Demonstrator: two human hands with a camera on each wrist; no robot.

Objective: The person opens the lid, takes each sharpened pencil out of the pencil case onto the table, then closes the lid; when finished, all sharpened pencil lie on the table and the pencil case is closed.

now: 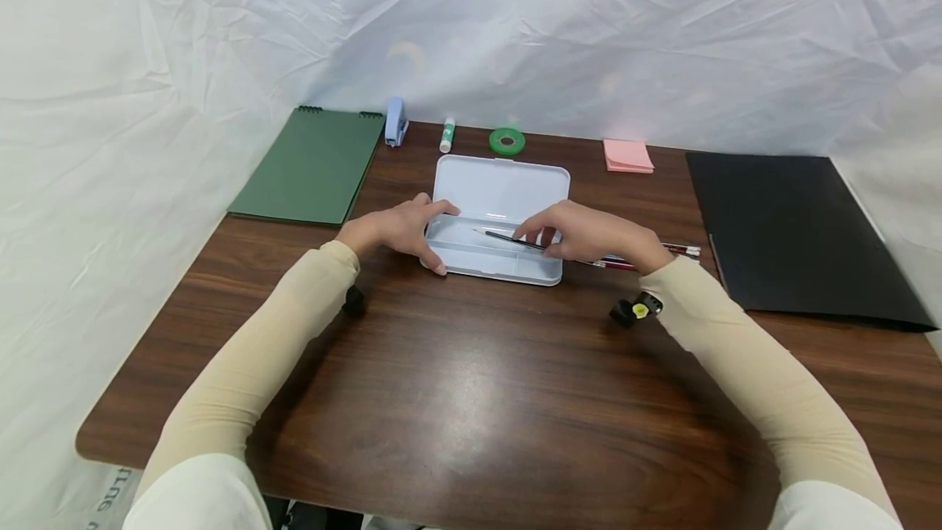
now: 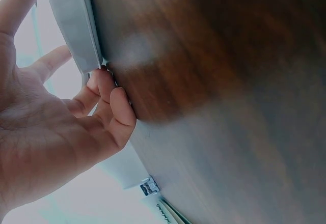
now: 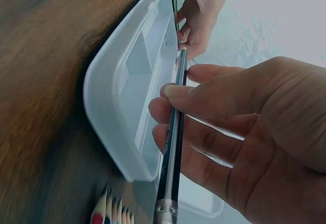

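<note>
Head view: right hand [image 1: 589,235] pinches pencil [image 1: 508,238] over case [image 1: 486,256] (left hand [image 1: 397,229] clasps its end); tilted pencil may catch the divider.

I count one open pencil case [image 1: 500,186] in front of me, and everything else sits around it. One black pencil [image 1: 508,239] lies across its tray, pinched in my right hand [image 1: 589,234]; my left hand [image 1: 397,229] grips the case's left end, so two hands at the case. Right of the case lies one bunch of red pencils [image 1: 680,250]; I cannot tell how many. Behind the case: one stapler [image 1: 396,121], one glue stick [image 1: 446,136], one green tape roll [image 1: 507,141], one pink sticky-note pad [image 1: 628,156]. One green notebook [image 1: 312,166] lies to its left, one black folder [image 1: 795,235] far right.
</note>
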